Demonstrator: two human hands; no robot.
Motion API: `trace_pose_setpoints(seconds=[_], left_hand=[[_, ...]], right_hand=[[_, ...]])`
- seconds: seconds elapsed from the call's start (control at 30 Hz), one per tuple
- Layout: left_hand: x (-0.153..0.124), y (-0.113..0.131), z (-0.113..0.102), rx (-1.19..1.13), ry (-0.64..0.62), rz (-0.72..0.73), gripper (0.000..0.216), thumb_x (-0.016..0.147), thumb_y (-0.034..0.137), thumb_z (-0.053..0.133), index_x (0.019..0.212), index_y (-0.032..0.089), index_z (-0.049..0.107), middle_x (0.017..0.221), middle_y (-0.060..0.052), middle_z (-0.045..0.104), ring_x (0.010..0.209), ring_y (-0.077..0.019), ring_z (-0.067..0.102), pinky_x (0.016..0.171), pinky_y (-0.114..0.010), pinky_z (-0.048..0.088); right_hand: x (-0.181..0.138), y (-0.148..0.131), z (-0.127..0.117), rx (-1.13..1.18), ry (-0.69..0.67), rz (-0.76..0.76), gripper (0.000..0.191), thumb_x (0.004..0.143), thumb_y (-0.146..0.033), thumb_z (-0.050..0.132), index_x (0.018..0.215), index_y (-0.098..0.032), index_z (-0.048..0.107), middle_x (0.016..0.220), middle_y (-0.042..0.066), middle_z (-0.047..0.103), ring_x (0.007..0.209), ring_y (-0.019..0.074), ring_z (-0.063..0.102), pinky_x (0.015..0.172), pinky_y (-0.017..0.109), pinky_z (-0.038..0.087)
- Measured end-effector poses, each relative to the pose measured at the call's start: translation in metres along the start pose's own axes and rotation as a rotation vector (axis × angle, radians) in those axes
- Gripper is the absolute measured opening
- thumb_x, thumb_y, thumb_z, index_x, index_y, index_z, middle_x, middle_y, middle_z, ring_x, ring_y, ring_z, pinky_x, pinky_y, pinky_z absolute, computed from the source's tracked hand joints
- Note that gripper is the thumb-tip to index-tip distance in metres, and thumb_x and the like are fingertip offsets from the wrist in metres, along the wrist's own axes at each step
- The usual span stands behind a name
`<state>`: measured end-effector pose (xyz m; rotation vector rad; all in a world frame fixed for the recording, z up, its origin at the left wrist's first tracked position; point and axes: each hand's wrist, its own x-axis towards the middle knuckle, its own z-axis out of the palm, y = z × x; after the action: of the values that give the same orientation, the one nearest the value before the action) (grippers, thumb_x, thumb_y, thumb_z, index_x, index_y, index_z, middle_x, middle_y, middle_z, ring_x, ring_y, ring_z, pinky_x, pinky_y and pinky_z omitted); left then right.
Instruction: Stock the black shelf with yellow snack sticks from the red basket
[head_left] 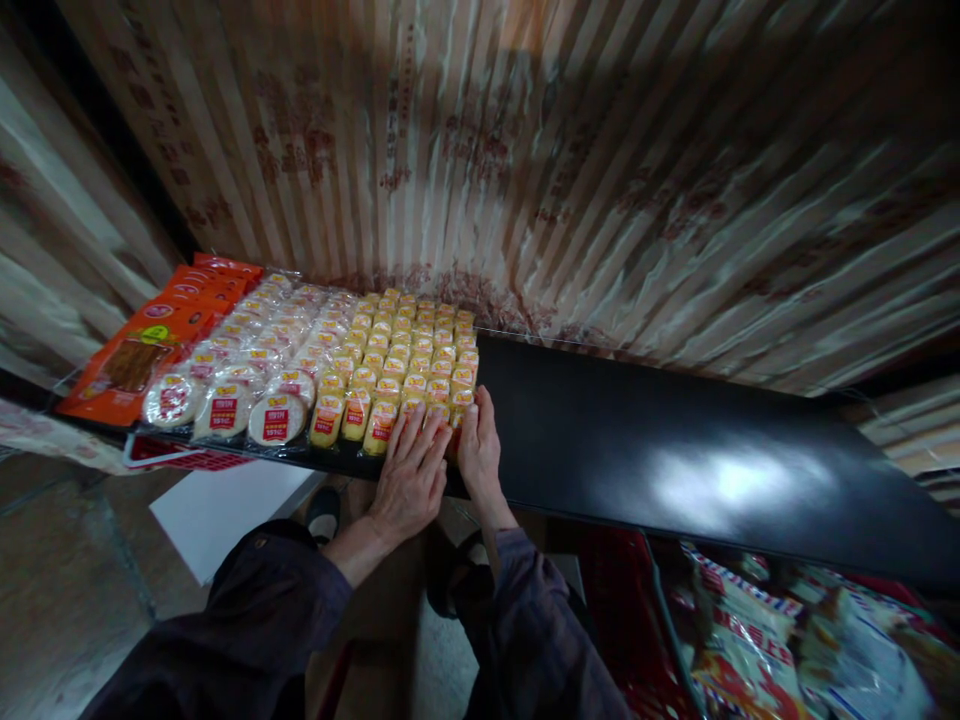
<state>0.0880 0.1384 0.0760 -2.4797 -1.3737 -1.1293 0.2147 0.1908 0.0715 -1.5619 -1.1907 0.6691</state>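
Note:
Rows of small yellow wrapped snack cakes (390, 385) stand on a black shelf (570, 410). My left hand (411, 470) lies over the front of these rows, its fingers stretched out on the packets nearest the front edge. At the right side of the same rows, my right hand (480, 445) rests with fingers extended upward against the outer packets. Parts of the front packets are hidden under both hands. Left of the yellow packets are rows of round white wrapped cakes (277, 420), with red labels.
Orange snack bags (142, 345) overlap at the shelf's left end. Pleated printed curtain (480, 150) hangs behind the shelf. Below are a white board (232, 510), a red basket edge (187, 458) at left, and a red crate (622, 600) beside bagged snacks (750, 640).

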Motion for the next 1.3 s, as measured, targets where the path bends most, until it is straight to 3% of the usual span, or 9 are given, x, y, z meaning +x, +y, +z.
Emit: trace_pose_setpoints(seconds=[0.43,0.57,0.83,1.03,1.3], left_hand=[[0.004,0.021,0.014,-0.030,-0.034,0.098,0.044,0.088,0.014,0.045,0.132,0.010,0.052,0.148,-0.013,0.044,0.148,-0.0269,0.014,0.116,-0.054,0.029],[0.006,0.022,0.019,-0.030,-0.070,0.072,0.039,0.088,0.013,0.044,0.125,0.010,0.059,0.147,-0.012,0.046,0.147,-0.0270,0.020,0.117,-0.054,0.028],[0.005,0.021,0.025,-0.026,-0.090,0.064,0.044,0.084,0.008,0.043,0.125,0.010,0.059,0.145,-0.013,0.049,0.145,-0.0255,0.027,0.118,-0.053,0.028],[0.007,0.023,0.023,-0.012,-0.069,0.068,0.040,0.085,0.007,0.042,0.121,0.010,0.061,0.143,-0.012,0.051,0.142,-0.0254,0.032,0.116,-0.053,0.030],[0.007,0.021,0.025,-0.024,-0.087,0.067,0.044,0.082,0.006,0.044,0.123,0.011,0.059,0.143,-0.013,0.050,0.141,-0.0260,0.034,0.115,-0.054,0.031]], right_hand=[[0.009,0.006,-0.008,0.485,0.090,0.155,0.069,0.087,-0.065,0.040,0.137,-0.019,0.046,0.143,0.012,0.050,0.132,0.0226,0.047,0.114,0.043,0.032],[0.005,0.003,-0.006,0.566,0.046,0.150,0.067,0.087,-0.064,0.041,0.138,-0.020,0.045,0.143,0.010,0.050,0.132,0.0216,0.047,0.114,0.043,0.033],[0.002,0.010,-0.004,0.550,0.010,0.100,0.067,0.088,-0.064,0.040,0.138,-0.021,0.045,0.145,0.010,0.049,0.134,0.0208,0.045,0.115,0.042,0.031],[0.020,0.014,-0.010,0.493,0.036,0.088,0.075,0.087,-0.068,0.037,0.144,-0.019,0.039,0.153,0.012,0.038,0.141,0.0208,0.037,0.117,0.042,0.028],[0.041,0.018,-0.007,0.433,-0.085,0.085,0.078,0.087,-0.070,0.037,0.146,-0.021,0.037,0.155,0.008,0.035,0.143,0.0196,0.031,0.120,0.040,0.021]])
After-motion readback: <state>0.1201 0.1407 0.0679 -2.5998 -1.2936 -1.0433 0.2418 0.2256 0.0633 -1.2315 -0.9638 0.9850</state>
